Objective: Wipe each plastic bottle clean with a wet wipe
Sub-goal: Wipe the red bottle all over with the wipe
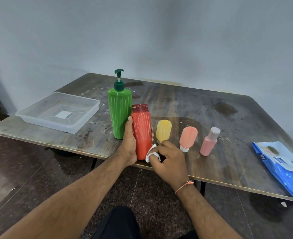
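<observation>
The left hand is wrapped round the red bottle, thumb up along its left side and fingertips showing past its right edge, holding it upright at the near edge of the bench. White streaks run down the bottle's red body, and its darker red cap sits on top. Over on the other side, the right hand has its fingers curled, pinching a small white wet wipe wrapped over a fingertip, and that wipe is pressed against the lower right side of the red bottle.

Just behind and to the left stands the tall green pump bottle, also marked with white lines, its dark green pump head raised; it looks to be touching or nearly touching the red one. To the right, a row: the yellow bottle standing on its cap just behind the right hand, then the peach bottle tilted on its white cap, then the pink bottle with a pale cap, leaning a little. All three stand apart from each other.

Far left on the bench, a clear plastic tray. Far right, a blue wet-wipe pack lies flat, overhanging the near edge. A thin orange thread bracelet circles the right wrist.
</observation>
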Action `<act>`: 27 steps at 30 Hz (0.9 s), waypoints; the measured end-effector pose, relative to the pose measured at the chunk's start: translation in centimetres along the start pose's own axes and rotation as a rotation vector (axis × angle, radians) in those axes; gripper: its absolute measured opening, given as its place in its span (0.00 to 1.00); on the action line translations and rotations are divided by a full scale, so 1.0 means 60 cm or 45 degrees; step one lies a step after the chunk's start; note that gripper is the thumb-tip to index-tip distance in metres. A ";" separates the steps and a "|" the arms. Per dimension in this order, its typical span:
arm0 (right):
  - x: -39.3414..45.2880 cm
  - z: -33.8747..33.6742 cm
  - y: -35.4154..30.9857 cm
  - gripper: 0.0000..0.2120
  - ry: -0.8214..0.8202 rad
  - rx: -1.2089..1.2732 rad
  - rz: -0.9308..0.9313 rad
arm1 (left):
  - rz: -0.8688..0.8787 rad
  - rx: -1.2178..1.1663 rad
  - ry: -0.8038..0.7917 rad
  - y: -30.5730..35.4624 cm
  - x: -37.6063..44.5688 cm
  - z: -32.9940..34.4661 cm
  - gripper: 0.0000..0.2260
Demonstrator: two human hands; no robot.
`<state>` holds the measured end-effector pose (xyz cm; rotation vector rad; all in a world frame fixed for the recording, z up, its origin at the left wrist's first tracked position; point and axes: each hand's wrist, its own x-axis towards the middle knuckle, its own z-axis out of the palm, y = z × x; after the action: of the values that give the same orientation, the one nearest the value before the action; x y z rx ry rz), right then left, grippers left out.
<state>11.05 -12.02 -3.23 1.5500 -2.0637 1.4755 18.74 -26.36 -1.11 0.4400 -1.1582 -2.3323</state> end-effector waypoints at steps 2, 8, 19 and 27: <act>0.002 0.000 0.000 0.09 0.054 0.014 0.022 | 0.000 -0.020 -0.010 0.000 -0.001 0.002 0.39; 0.000 -0.006 -0.004 0.12 -0.080 0.079 -0.008 | 0.012 -0.012 0.005 -0.001 0.000 0.003 0.39; 0.017 -0.020 -0.008 0.14 -0.107 0.170 0.100 | 0.006 0.019 -0.008 0.004 -0.009 0.014 0.39; 0.033 -0.015 0.000 0.11 -0.067 0.134 0.055 | -0.010 0.040 -0.011 0.006 -0.010 0.013 0.39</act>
<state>9.83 -12.58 -1.51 1.6087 -2.0919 1.5996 18.95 -25.70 -0.29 0.4471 -1.2002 -2.3281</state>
